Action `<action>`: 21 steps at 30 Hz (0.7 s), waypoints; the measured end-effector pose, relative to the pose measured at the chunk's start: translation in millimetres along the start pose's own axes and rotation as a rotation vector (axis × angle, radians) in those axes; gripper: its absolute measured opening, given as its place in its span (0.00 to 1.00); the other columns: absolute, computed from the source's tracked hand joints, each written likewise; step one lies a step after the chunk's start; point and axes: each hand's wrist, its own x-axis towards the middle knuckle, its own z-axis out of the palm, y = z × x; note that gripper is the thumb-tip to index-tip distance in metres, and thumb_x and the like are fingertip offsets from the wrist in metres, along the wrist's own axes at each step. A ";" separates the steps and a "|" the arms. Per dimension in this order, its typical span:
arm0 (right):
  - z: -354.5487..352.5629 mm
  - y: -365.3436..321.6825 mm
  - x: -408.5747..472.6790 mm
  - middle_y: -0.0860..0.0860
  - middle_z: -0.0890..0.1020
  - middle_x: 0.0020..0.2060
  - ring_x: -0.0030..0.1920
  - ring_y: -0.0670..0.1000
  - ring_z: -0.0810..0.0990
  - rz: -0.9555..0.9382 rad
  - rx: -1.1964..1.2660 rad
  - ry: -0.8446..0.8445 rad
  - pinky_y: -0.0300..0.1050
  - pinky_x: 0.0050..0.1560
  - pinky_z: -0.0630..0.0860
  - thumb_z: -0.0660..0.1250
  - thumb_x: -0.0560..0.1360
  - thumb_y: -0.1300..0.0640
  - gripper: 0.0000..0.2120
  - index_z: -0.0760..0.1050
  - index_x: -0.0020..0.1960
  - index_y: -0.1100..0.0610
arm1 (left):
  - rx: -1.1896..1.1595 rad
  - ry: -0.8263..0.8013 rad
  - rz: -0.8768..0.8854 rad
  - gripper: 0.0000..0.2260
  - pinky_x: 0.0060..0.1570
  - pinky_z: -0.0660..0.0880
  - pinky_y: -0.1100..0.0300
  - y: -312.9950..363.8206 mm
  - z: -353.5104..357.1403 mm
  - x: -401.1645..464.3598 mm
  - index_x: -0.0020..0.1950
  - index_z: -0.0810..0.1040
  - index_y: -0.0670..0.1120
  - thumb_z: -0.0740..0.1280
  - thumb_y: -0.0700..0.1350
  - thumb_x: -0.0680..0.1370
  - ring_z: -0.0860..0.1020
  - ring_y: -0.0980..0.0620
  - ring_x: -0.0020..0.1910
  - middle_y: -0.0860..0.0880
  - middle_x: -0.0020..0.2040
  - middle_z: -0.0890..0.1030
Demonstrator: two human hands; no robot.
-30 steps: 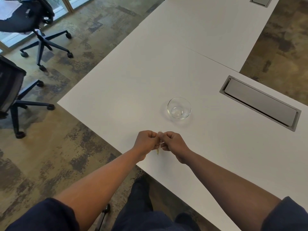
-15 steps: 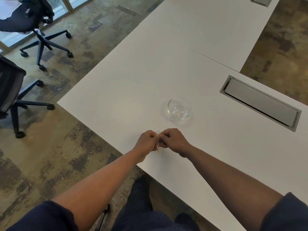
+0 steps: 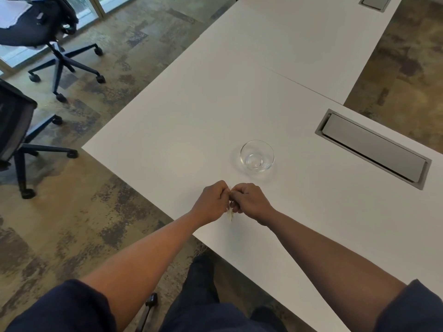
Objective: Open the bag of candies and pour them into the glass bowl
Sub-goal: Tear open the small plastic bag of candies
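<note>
A small clear bag of candies (image 3: 230, 213) is pinched between both fists, only a thin pale sliver showing below the knuckles. My left hand (image 3: 212, 202) grips it from the left and my right hand (image 3: 249, 201) from the right, knuckles almost touching, just above the white table (image 3: 191, 130) near its front edge. The glass bowl (image 3: 257, 156) stands empty a short way beyond my right hand. Most of the bag is hidden by my fingers.
A grey cable hatch (image 3: 374, 147) is set into the table at the right. Another hatch (image 3: 375, 2) lies at the far end. Two black office chairs (image 3: 55, 44) (image 3: 16, 130) stand on the floor at the left.
Both hands have stayed clenched on the bag and drifted slightly away from me, toward the bowl. The bowl has not moved.
</note>
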 end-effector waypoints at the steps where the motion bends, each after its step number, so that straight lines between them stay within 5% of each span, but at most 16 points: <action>1: 1.0 0.7 -0.2 0.54 0.84 0.31 0.30 0.49 0.82 -0.007 -0.001 0.013 0.42 0.34 0.78 0.64 0.77 0.60 0.12 0.81 0.39 0.64 | 0.002 0.014 -0.003 0.09 0.40 0.79 0.46 -0.2 2.0 -0.2 0.45 0.74 0.40 0.58 0.40 0.82 0.82 0.40 0.39 0.42 0.39 0.83; 6: 1.9 3.5 1.0 0.57 0.84 0.32 0.31 0.51 0.82 0.006 0.058 -0.007 0.43 0.35 0.78 0.64 0.78 0.61 0.12 0.80 0.40 0.66 | 0.014 0.033 -0.013 0.09 0.35 0.73 0.56 0.1 4.3 -1.0 0.44 0.73 0.42 0.58 0.40 0.82 0.78 0.46 0.37 0.44 0.39 0.81; 12: -4.6 4.1 0.3 0.59 0.84 0.38 0.35 0.51 0.81 0.021 0.049 -0.078 0.39 0.35 0.77 0.59 0.83 0.62 0.13 0.80 0.47 0.65 | 0.011 -0.131 -0.018 0.09 0.48 0.82 0.45 -1.7 -8.8 0.9 0.49 0.75 0.40 0.59 0.43 0.84 0.84 0.41 0.45 0.45 0.43 0.83; 16: -3.3 0.5 -2.8 0.55 0.85 0.37 0.33 0.48 0.81 0.004 -0.041 -0.070 0.40 0.35 0.77 0.60 0.81 0.61 0.13 0.80 0.42 0.60 | 0.073 -0.146 -0.016 0.09 0.45 0.82 0.43 -0.9 -12.8 2.1 0.47 0.76 0.40 0.59 0.43 0.82 0.85 0.42 0.43 0.45 0.43 0.83; 21: 5.4 -0.2 -3.9 0.59 0.84 0.34 0.36 0.59 0.84 -0.097 -0.282 0.065 0.58 0.40 0.82 0.58 0.75 0.58 0.14 0.77 0.37 0.65 | 0.224 -0.022 0.011 0.09 0.32 0.67 0.54 5.6 -4.0 1.1 0.40 0.69 0.42 0.60 0.42 0.79 0.70 0.47 0.32 0.46 0.35 0.76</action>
